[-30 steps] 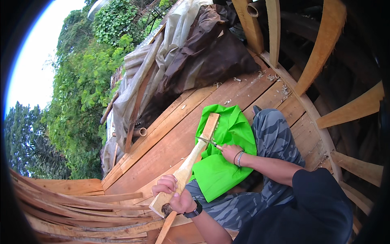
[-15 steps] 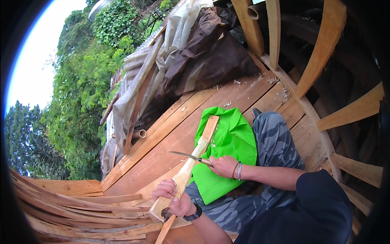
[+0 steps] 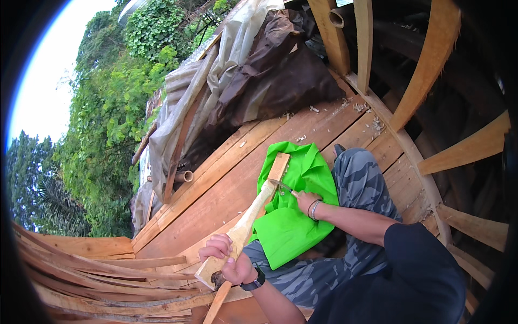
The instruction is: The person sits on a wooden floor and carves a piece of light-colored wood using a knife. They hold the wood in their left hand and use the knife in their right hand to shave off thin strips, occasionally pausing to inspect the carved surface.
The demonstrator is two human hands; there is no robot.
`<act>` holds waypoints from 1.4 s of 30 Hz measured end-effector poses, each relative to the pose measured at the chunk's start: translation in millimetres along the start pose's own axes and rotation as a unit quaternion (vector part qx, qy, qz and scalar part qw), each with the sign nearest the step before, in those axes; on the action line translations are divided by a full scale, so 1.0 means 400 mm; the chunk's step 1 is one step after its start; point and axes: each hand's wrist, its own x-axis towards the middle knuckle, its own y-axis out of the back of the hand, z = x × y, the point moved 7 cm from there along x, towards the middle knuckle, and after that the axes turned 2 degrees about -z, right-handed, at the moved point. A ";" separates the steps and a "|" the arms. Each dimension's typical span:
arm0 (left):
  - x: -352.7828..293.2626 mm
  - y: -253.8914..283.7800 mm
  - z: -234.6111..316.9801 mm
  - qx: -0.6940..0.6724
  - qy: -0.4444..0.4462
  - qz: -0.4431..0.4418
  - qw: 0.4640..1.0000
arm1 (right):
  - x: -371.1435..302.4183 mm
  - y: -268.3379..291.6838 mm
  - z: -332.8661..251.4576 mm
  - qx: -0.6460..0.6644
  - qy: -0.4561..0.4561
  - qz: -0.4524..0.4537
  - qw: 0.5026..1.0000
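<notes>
A pale, roughly carved length of wood point(image 3: 249, 216) slants across my lap, wide at its near end and blocky at the far end. My left hand point(image 3: 229, 260) is wrapped round the wide near end, where a dark knot shows. In my right hand point(image 3: 307, 201) is the handle of a knife point(image 3: 282, 186), its narrow blade lying against the wood just below the squared far end. Bright green cloth point(image 3: 294, 232) is draped over my leg beneath the wood, with small shavings on it beside the far end.
Wooden planks point(image 3: 237, 175) form the floor, with curled shavings point(image 3: 375, 123) scattered at the far right. Upright curved timbers point(image 3: 431, 70) rise along the right. Long thin wood strips point(image 3: 108, 281) lie at lower left. Brown and grey tarpaulin point(image 3: 275, 75) covers something behind.
My right hand and the knife have moved up the wood, away from me, toward its squared far end. The left hand keeps its hold with hardly any movement.
</notes>
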 end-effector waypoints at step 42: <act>-0.006 0.039 0.006 -0.013 0.011 -0.054 0.998 | 0.008 0.026 -0.174 0.017 0.100 -0.042 0.994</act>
